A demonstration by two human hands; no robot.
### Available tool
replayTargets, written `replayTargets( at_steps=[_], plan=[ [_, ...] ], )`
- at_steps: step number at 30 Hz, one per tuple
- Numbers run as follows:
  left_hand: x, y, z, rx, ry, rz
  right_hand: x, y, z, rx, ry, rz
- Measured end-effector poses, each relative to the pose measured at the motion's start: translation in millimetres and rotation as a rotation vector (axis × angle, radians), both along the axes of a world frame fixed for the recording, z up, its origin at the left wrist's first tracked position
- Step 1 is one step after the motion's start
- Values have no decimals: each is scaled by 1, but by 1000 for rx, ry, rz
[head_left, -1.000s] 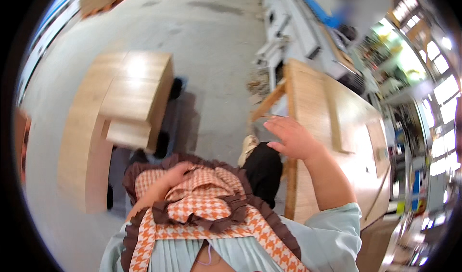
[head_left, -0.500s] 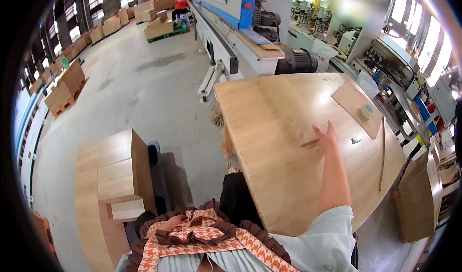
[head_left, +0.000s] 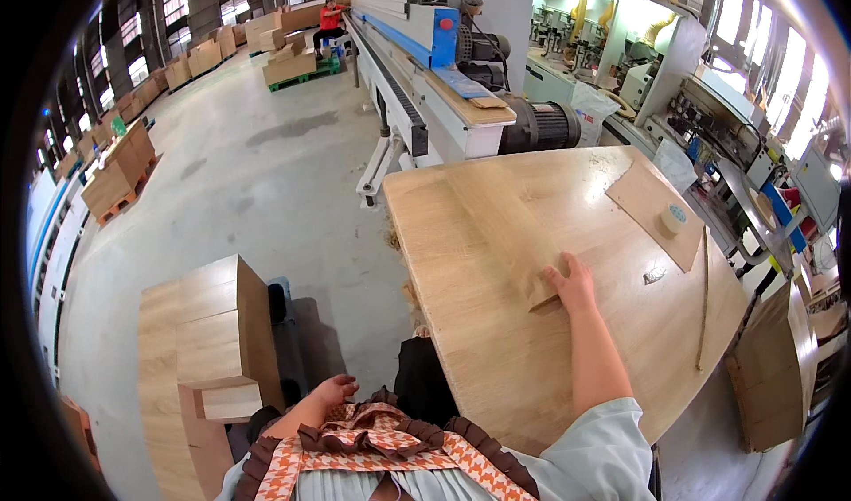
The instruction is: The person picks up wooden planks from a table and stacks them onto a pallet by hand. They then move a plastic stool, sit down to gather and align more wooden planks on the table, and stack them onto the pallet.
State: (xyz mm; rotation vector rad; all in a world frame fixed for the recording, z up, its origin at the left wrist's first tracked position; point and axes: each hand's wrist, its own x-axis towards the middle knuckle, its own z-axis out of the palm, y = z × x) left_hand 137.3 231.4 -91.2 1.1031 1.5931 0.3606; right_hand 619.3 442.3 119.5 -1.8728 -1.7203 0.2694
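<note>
My right hand (head_left: 574, 287) reaches over the table (head_left: 620, 359) and grips the near end of a long, narrow wood-grain board (head_left: 496, 222), its fingers at the board's right edge. The board lies across the tabletop, running away from me to the far left, and is somewhat blurred. In front of my apron (head_left: 390, 434) my left hand (head_left: 337, 388) hovers with loosely extended fingers and nothing seen in it. Left of it stands a stack of wood-grain boards (head_left: 208, 346).
On the table's right lie a brown flat sheet (head_left: 651, 213) bearing a tape roll (head_left: 674, 218), and a thin strip (head_left: 704, 297). A long machine with a motor (head_left: 541, 127) stands beyond. A person in red (head_left: 330, 23) is far off beside a green pallet (head_left: 306, 74).
My right hand has come down from spread fingers onto the board, whose near end is now closer to me. The left hand has lifted away from the apron.
</note>
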Motion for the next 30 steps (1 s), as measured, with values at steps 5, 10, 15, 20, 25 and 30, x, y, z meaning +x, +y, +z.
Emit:
replayTargets(
  at_steps=[5,10,15,20,25,30],
  plan=[
    [28,30,55,107,-76,216,-18,-52,18,-78,91,210],
    [39,86,125,349,-244,418,-2,-98,23,-123,143,333],
    [53,127,186,631,-343,382,8,-124,19,-107,101,294],
    [77,113,199,549,-362,64,23,-156,-18,2,141,105],
    [54,96,206,653,-172,-213,0,-170,1,-39,163,72],
    [56,89,209,728,-48,-310,-2,-168,8,-94,399,69]
  ],
)
